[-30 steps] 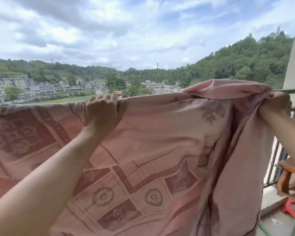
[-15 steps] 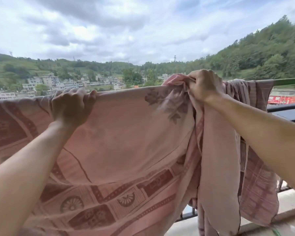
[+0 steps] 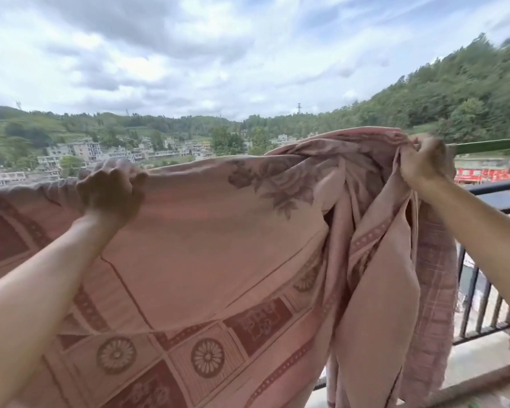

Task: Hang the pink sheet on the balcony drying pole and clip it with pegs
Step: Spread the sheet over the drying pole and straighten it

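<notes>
The pink sheet (image 3: 218, 237), patterned with dark red flowers and squares, hangs draped over the drying pole and fills most of the view. A bare green stretch of the pole (image 3: 489, 145) shows at the right. My left hand (image 3: 111, 192) grips the sheet's top fold on the pole, left of centre. My right hand (image 3: 421, 161) clutches a bunched, gathered part of the sheet at its right end, lifted slightly above the pole. No pegs are visible.
A dark metal balcony railing (image 3: 483, 301) runs behind and below the sheet at the right, with the concrete balcony edge under it. Beyond lie town buildings, green hills and a cloudy sky.
My right hand has carried the bunched end of the sheet rightward along the pole, spreading the fabric wider. My left hand has stayed gripping the top fold.
</notes>
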